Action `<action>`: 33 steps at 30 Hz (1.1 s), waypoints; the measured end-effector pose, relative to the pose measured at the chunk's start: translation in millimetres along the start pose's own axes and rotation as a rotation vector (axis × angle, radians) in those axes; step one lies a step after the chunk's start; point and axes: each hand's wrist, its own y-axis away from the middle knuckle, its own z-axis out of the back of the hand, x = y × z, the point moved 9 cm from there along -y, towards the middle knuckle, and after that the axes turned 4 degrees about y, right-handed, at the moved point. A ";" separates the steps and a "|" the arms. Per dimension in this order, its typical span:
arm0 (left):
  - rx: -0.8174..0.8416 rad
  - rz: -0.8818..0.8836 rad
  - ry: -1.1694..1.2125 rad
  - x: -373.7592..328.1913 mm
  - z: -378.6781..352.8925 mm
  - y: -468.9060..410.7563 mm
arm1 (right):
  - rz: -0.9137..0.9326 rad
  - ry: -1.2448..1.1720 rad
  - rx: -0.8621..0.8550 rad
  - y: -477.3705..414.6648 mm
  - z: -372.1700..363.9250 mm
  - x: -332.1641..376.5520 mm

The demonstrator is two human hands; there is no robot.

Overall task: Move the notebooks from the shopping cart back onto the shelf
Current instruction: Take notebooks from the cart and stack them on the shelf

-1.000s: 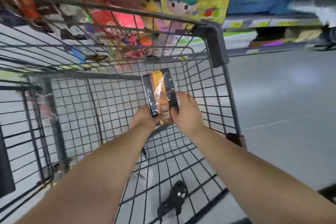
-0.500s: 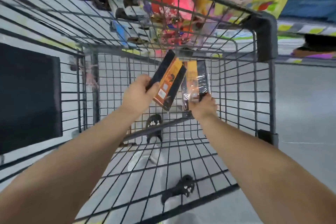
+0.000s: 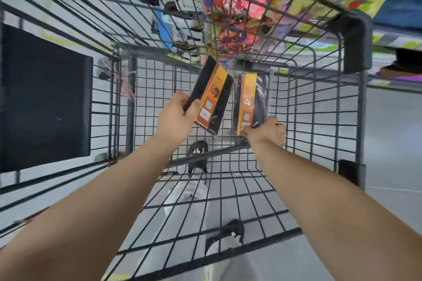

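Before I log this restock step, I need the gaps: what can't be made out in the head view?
- Print on the left notebook and the right notebook: too small and blurred.
- Right notebook's lower corner: covered by the right hand.
- The left hand hides its notebook's near edge.
- Shelf goods: blurred behind the cart wires.
- The shelf spot for notebooks: not identifiable.

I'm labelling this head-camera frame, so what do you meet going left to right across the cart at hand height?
black panel on the cart's left wall → left hand → the tilted notebook it holds → the upright notebook → right hand holding it → cart's right corner post
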 end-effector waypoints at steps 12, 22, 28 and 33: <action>-0.101 0.057 0.266 -53.4 42.3 89.8 | 0.295 -0.593 0.108 91.2 98.3 -5.7; -0.137 -0.185 0.387 -158.9 19.2 240.4 | 0.415 -0.867 -0.169 186.8 235.5 -169.3; -0.065 -0.343 0.376 -227.4 -35.3 323.5 | 0.371 -1.041 -0.298 210.2 295.2 -290.1; -0.043 -0.444 0.317 -271.4 -78.2 361.3 | 0.256 -1.125 -0.359 190.0 315.6 -368.0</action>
